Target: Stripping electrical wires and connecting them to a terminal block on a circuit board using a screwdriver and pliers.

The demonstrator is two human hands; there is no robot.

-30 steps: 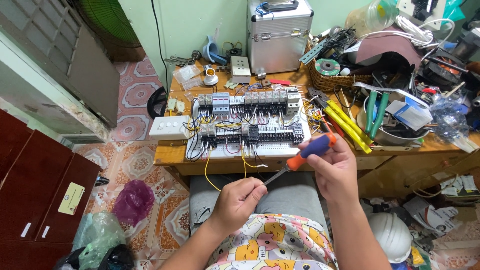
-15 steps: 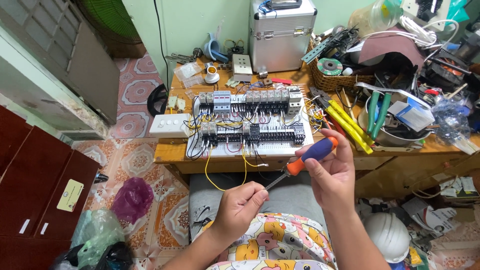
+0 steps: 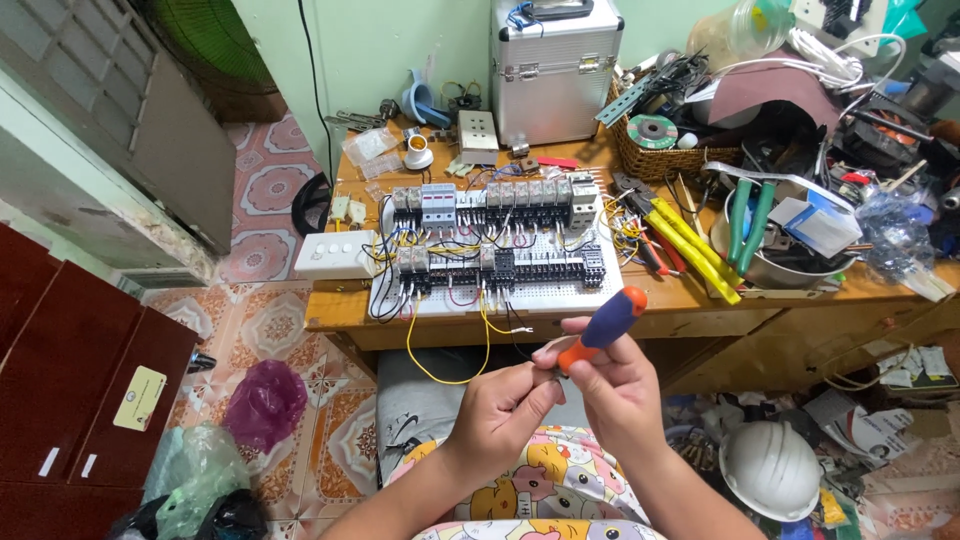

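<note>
Below the bench edge, your left hand (image 3: 500,410) pinches the screwdriver (image 3: 598,335) tip, right hand (image 3: 615,385) fingers wrapped round its handle; a slip could jab your fingertips.

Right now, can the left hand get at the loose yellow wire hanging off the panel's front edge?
Probably yes. The left hand sits just below the yellow wire, with nothing between them, but its fingers are pinched at the screwdriver tip, so it must let go first.

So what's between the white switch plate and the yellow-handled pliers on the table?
In the head view, the white wiring board, packed with breakers and coloured wires, lies between the white switch plate and the yellow-handled pliers.
</note>
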